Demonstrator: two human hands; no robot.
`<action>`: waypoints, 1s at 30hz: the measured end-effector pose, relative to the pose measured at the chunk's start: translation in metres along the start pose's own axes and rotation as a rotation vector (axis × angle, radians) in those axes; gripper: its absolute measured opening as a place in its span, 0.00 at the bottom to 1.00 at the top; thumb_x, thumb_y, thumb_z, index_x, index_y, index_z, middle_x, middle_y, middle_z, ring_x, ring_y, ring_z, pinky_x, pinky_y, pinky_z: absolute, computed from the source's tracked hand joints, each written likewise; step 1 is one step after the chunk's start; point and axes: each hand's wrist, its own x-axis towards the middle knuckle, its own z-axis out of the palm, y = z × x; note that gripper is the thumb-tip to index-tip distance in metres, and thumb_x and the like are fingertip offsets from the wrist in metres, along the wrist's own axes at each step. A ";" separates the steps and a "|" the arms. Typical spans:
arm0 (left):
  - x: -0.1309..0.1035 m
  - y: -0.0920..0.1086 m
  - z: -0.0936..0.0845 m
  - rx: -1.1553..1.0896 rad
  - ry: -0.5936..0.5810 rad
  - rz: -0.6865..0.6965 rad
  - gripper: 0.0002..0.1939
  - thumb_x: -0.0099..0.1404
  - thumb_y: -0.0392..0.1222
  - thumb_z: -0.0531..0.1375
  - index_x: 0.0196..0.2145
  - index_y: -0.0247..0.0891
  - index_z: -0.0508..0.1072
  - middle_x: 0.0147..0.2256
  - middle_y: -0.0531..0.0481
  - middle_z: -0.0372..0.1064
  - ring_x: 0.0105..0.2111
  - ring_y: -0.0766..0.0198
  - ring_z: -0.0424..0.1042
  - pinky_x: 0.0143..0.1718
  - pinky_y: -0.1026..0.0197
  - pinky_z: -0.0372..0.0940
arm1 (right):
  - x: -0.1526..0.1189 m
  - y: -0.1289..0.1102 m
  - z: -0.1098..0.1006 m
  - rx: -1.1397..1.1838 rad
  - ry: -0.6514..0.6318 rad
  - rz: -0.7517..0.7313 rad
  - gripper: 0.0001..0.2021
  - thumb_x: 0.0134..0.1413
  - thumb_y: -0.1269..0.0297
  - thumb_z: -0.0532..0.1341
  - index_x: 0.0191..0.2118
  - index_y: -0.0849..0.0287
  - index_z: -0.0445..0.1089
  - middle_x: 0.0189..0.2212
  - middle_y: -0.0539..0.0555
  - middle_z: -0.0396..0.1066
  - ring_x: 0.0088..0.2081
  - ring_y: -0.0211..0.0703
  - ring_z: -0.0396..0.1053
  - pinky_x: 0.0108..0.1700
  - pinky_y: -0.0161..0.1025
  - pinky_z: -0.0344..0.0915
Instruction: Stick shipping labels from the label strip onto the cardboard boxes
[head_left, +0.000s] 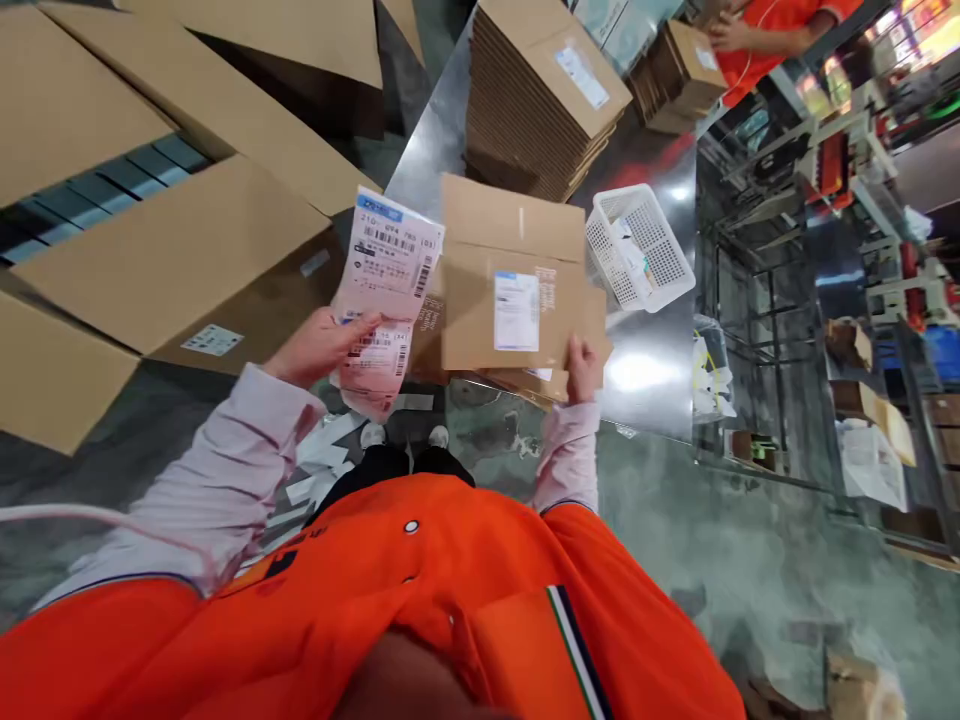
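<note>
My left hand (319, 345) is closed on a strip of printed shipping labels (386, 250), with the thumb across its front. The strip hangs down past the fingers and curls at its lower end. At the near edge of the metal table, my right hand (581, 372) grips the lower right edge of a flat cardboard box (472, 300). A white shipping label (517, 311) is stuck on the box's face. More flat cardboard (596, 320) shows beneath and behind it. The fingers under the cardboard are hidden.
A stack of flattened boxes (525, 110) and a white plastic basket (641, 248) stand on the metal table (652, 370). Large open cartons (180, 250) fill the left side. Paper scraps (326, 450) lie on the floor. A co-worker's hand (727, 32) is near smaller cardboard (682, 75) at the back.
</note>
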 end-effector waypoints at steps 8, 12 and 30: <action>-0.023 -0.051 0.042 0.003 -0.056 -0.022 0.37 0.41 0.62 0.73 0.43 0.35 0.77 0.44 0.40 0.78 0.45 0.45 0.76 0.44 0.53 0.73 | -0.054 -0.012 0.055 -0.064 -0.402 0.094 0.22 0.31 0.61 0.79 0.37 0.59 0.77 0.39 0.58 0.79 0.40 0.47 0.76 0.42 0.42 0.74; -0.023 -0.059 0.043 0.052 -0.178 -0.045 0.32 0.38 0.58 0.75 0.38 0.35 0.80 0.39 0.42 0.79 0.42 0.48 0.76 0.41 0.56 0.73 | -0.110 -0.007 0.146 0.263 -0.539 0.044 0.24 0.50 0.45 0.68 0.44 0.61 0.76 0.43 0.58 0.80 0.45 0.47 0.77 0.50 0.44 0.75; 0.005 -0.115 0.024 -0.156 0.195 -0.179 0.23 0.40 0.49 0.75 0.29 0.34 0.73 0.25 0.50 0.72 0.27 0.61 0.70 0.29 0.63 0.64 | -0.057 0.001 0.236 -0.150 -0.514 -0.270 0.06 0.52 0.64 0.70 0.32 0.62 0.80 0.40 0.57 0.78 0.45 0.46 0.75 0.54 0.43 0.71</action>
